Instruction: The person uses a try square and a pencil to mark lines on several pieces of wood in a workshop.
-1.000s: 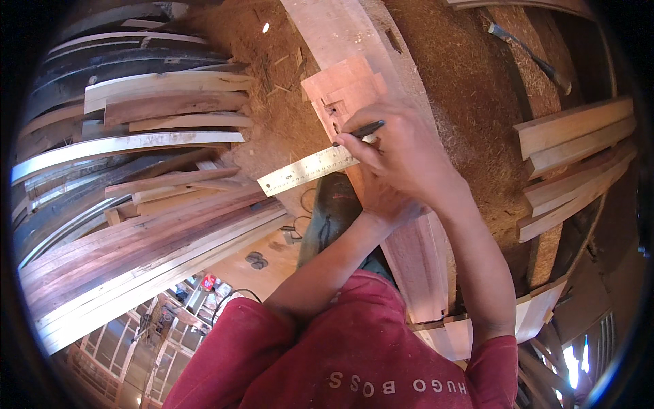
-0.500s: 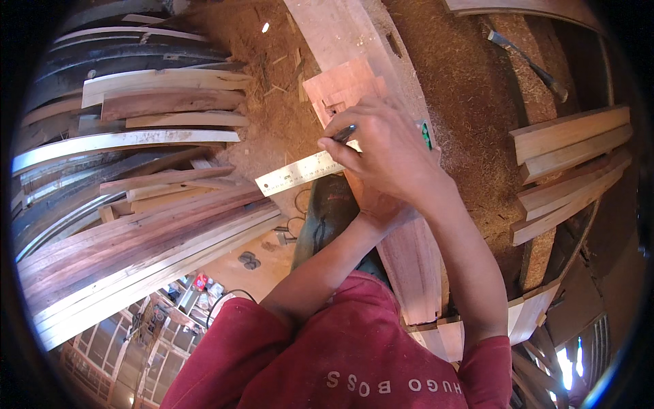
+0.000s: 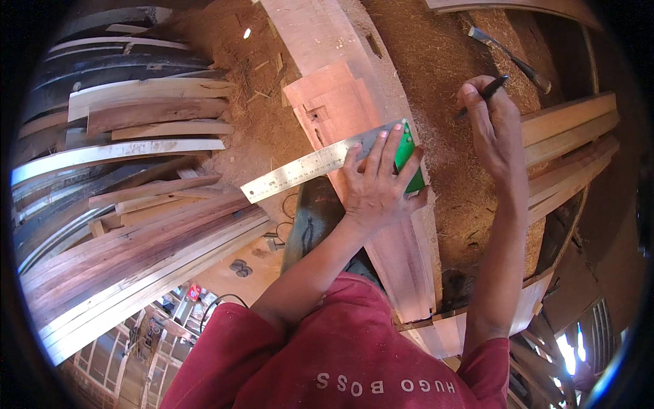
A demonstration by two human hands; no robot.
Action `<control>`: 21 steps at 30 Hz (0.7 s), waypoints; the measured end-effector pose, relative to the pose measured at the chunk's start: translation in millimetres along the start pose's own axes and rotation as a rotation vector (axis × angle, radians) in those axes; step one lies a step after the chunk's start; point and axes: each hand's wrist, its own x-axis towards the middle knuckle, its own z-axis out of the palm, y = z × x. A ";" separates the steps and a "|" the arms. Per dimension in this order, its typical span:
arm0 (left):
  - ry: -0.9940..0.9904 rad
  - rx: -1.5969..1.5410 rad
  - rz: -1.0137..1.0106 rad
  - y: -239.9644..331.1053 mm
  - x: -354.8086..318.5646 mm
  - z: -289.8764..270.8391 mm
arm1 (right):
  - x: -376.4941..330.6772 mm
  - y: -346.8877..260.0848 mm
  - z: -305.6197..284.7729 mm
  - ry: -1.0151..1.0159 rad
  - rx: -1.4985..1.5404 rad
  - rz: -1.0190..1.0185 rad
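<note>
A try square with a steel ruled blade (image 3: pixel 293 173) and a green handle (image 3: pixel 411 160) lies across a reddish wooden board (image 3: pixel 338 95). My left hand (image 3: pixel 373 184) holds the square against the board, its fingers spread over the blade and handle and the thumb by the handle's near end. The handle sits along the board's right edge, and the blade's end sticks out past the left edge. Near the board's far end is a small rectangular recess (image 3: pixel 316 114). My right hand (image 3: pixel 492 126) is raised to the right, apart from the board, closed around a black pen-like marking tool (image 3: pixel 493 86).
The board rests on a thicker, dusty timber (image 3: pixel 317 34). Planks and strips (image 3: pixel 150 238) are stacked on the left. More boards (image 3: pixel 572 129) and a chisel-like tool (image 3: pixel 511 54) lie on the right. Sawdust covers the ground, and a pair of sandals (image 3: pixel 240 268) lies at lower left.
My right hand has moved away from the board to the right with the marking tool, uncovering my left hand and the square's green handle. The square stays across the board.
</note>
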 end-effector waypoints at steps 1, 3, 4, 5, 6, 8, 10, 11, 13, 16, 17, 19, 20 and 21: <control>0.005 -0.012 -0.006 -0.8 0.6 -1.8 | -2.2 6.5 3.9 0.000 0.075 0.096; 0.027 -0.059 0.003 3.7 1.3 -2.5 | -15.9 47.2 30.4 -0.064 0.172 -0.036; 0.041 -0.080 0.002 3.5 0.2 -3.3 | -22.4 62.2 43.9 -0.099 0.226 -0.109; 0.054 -0.112 0.009 5.3 0.5 -3.8 | -33.6 62.4 46.5 -0.231 0.335 0.025; 0.113 -0.151 0.041 3.3 -0.6 -4.1 | -46.4 59.0 50.7 -0.364 0.449 0.150; 0.228 -0.235 0.113 -2.0 -4.1 -3.4 | -76.9 75.3 62.4 -0.292 0.470 0.132; 0.212 -0.274 0.180 -6.8 -10.5 -17.4 | -107.3 76.3 55.4 -0.244 0.474 0.140; 0.198 -0.295 0.211 -9.2 -18.3 -26.0 | -129.5 77.0 47.0 -0.231 0.466 0.166; 0.063 -0.324 0.306 -10.3 -27.9 -46.9 | -181.4 83.4 33.9 -0.219 0.464 0.252; -0.160 -0.341 0.455 -3.5 -39.1 -56.8 | -283.0 100.8 19.1 -0.137 0.460 0.434; -0.237 -0.318 0.523 3.8 -41.6 -54.4 | -325.1 110.2 17.5 -0.073 0.487 0.488; -0.402 -0.282 0.684 22.0 -44.6 -40.6 | -411.9 115.4 18.7 0.128 0.613 0.633; -0.530 -0.286 0.773 29.1 -46.3 -31.3 | -455.7 109.9 22.2 0.255 0.711 0.728; -0.624 -0.242 0.864 37.1 -46.0 -26.6 | -497.1 103.1 25.3 0.319 0.796 0.802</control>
